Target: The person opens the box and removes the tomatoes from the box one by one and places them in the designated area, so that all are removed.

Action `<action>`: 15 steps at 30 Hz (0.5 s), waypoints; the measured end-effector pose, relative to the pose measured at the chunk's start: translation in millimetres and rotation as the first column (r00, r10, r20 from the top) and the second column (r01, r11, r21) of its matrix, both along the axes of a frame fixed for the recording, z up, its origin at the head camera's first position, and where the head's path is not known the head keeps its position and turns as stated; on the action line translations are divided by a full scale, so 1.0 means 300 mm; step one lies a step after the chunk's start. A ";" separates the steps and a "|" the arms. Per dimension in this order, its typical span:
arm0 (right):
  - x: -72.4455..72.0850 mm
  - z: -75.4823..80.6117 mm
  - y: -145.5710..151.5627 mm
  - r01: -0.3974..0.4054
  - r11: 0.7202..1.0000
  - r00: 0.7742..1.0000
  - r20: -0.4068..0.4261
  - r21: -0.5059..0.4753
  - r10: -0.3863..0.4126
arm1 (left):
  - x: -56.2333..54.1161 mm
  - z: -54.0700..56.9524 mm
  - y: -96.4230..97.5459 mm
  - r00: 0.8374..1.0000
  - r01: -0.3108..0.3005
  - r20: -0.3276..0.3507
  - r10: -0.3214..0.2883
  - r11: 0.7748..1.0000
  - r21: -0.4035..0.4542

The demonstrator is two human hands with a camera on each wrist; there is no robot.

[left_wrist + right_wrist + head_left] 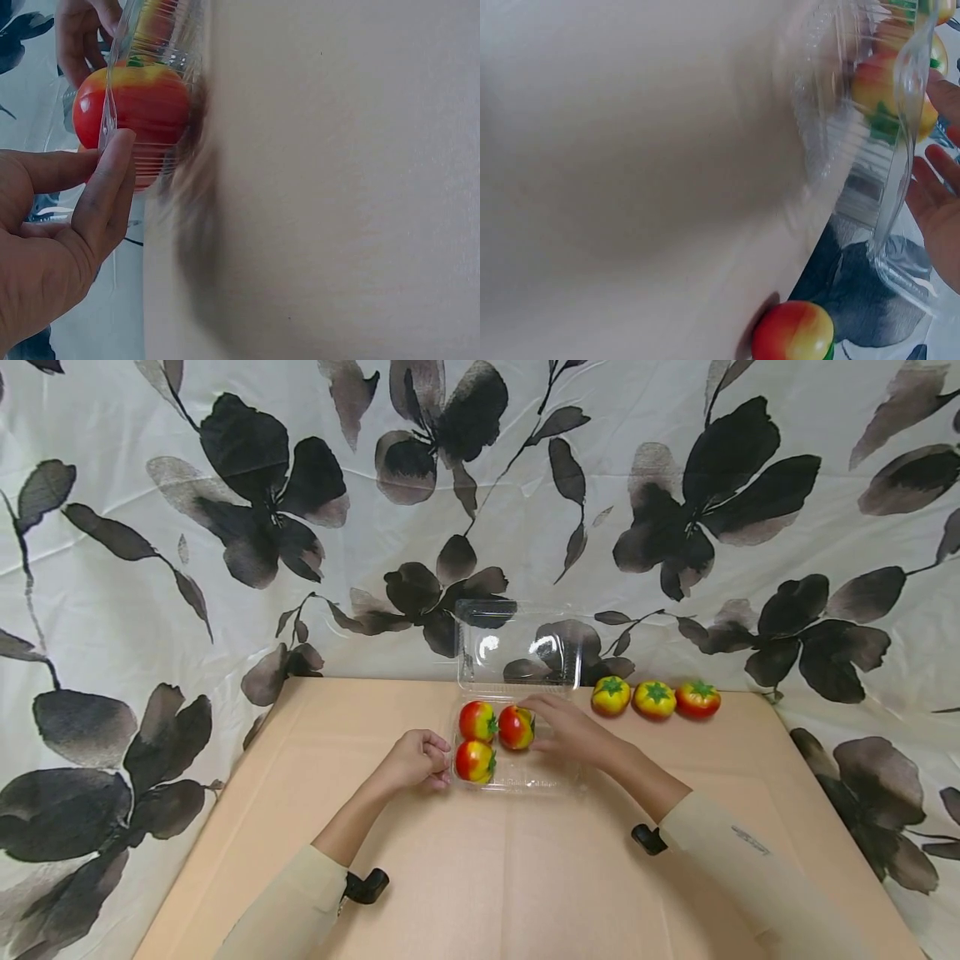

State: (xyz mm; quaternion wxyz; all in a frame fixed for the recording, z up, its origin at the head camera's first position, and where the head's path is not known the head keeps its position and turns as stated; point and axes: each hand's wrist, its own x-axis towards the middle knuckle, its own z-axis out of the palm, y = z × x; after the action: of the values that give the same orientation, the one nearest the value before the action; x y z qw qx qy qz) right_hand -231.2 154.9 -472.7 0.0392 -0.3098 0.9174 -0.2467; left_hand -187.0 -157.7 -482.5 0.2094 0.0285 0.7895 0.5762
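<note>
A clear plastic container (553, 770) lies at the back middle of the table, its lid (517, 652) tipped up behind. In its left half sit three red and yellow tomatoes with green tops: a back-left tomato (476, 721), a front-left tomato (475, 762) and another tomato (516, 727) beside them. My left hand (417, 760) pinches the container's left rim (110, 112) between thumb and fingers. My right hand (564, 727) reaches over the right side, fingertips right at the third tomato. In the right wrist view, the right hand's fingers (934, 191) are spread and relaxed.
Three more tomatoes stand in a row at the table's back right: a yellow tomato (611, 696), a second yellowish tomato (654, 700) and a redder tomato (697, 700). Behind the tan table (480, 877) hangs a white cloth (540, 527) with dark flowers.
</note>
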 end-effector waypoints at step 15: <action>-0.025 -0.041 -0.074 0.042 0.999 0.999 -0.020 0.013 -0.042 | 0.002 -0.002 -0.001 1.000 -0.011 0.008 0.011 1.000 -0.003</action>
State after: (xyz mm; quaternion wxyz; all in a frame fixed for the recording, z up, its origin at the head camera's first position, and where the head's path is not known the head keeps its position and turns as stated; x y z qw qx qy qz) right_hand -238.5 132.8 -485.0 0.0271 -0.2927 0.9257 -0.2381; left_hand -186.4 -158.1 -483.3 0.2093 0.0217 0.7896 0.5764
